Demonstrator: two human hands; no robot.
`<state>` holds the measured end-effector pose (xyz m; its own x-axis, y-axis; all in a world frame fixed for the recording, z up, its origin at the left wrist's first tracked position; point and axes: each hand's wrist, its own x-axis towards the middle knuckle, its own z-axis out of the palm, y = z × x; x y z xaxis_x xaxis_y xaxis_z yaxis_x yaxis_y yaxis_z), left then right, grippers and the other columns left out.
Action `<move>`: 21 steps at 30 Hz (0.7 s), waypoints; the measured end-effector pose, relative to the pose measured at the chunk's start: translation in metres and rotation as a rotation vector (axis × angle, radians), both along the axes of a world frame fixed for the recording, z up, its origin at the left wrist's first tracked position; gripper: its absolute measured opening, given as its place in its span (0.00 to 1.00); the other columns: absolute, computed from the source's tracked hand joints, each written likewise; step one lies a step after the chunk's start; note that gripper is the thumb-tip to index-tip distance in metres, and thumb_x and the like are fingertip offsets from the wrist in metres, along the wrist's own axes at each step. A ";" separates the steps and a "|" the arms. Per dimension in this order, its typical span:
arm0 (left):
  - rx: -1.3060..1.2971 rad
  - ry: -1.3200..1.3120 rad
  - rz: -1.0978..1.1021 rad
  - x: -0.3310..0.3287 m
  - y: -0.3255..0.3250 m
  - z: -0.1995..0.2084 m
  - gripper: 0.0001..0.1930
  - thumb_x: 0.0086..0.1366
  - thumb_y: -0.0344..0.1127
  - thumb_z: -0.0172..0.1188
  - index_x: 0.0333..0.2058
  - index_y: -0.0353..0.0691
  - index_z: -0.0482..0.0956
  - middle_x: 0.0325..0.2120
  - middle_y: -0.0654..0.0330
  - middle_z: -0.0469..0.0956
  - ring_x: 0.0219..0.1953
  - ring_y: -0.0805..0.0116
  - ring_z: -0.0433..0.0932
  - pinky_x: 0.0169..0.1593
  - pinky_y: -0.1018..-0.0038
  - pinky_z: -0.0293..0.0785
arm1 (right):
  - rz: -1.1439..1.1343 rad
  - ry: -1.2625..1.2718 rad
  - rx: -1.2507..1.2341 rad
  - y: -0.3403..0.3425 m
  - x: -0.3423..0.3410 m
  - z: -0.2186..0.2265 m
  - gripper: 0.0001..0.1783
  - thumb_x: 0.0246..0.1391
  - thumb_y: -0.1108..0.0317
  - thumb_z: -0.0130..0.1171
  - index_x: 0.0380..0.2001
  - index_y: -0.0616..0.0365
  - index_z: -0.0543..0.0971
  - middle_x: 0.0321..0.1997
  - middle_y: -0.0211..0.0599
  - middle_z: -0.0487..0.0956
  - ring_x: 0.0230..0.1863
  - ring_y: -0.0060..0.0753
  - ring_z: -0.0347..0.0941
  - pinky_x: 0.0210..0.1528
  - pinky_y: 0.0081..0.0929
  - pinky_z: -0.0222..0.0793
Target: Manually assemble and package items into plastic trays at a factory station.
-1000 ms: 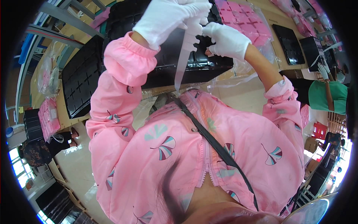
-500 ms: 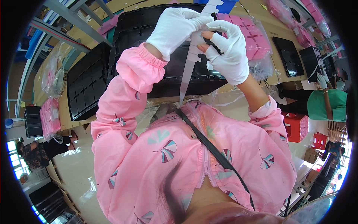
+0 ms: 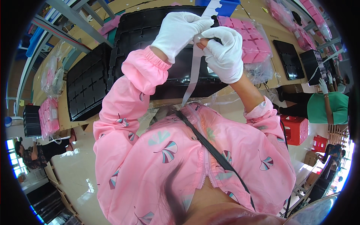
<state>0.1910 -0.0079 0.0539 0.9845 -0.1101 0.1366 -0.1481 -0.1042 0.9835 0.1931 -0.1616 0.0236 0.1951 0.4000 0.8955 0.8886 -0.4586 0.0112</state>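
A long pale strip [image 3: 194, 71] with a notched upper end runs between my hands and hangs down toward my jacket. My white-gloved left hand [image 3: 182, 33] pinches it near the upper part. My right hand [image 3: 225, 54], in a white glove that leaves some fingertips bare, has its fingers curled and pressed together at the strip's edge. A small clear piece seems to show at the bare fingertips, but its kind is too small to make out. Beneath both hands lies a stack of large black plastic trays [image 3: 129, 37] with moulded compartments.
Another black tray [image 3: 86, 80] stands at the left. Pink trays in clear wrap [image 3: 253, 41] sit right of the stack, beyond them a black tray [image 3: 288, 58]. A blue bin [image 3: 227, 6] is at the back. Co-workers are at both sides; a red crate [image 3: 294, 129] stands right.
My right hand has shifted left and slightly down, its fingers closing more tightly. The strip's notched section below the hands is out of sight, and its lower part now hangs smooth and bent.
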 end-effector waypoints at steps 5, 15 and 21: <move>-0.069 0.035 0.027 0.002 -0.001 0.001 0.13 0.56 0.42 0.65 0.32 0.38 0.82 0.20 0.67 0.77 0.19 0.82 0.72 0.23 0.85 0.65 | 0.168 0.057 -0.057 0.000 0.007 -0.002 0.09 0.32 0.77 0.63 0.20 0.57 0.74 0.25 0.35 0.76 0.27 0.38 0.72 0.26 0.34 0.67; -0.096 0.054 0.123 0.006 0.030 0.007 0.15 0.59 0.42 0.62 0.37 0.36 0.79 0.26 0.58 0.79 0.23 0.73 0.78 0.22 0.76 0.75 | 0.116 0.885 -0.084 -0.032 0.175 0.003 0.07 0.50 0.77 0.56 0.33 0.68 0.77 0.33 0.34 0.79 0.36 0.26 0.75 0.43 0.22 0.70; -0.082 0.181 0.153 -0.002 0.040 0.012 0.14 0.60 0.41 0.60 0.38 0.36 0.79 0.26 0.58 0.79 0.24 0.73 0.78 0.26 0.77 0.76 | 0.075 1.053 -0.687 -0.014 0.227 -0.017 0.07 0.48 0.68 0.58 0.28 0.59 0.80 0.26 0.36 0.79 0.30 0.30 0.73 0.37 0.25 0.68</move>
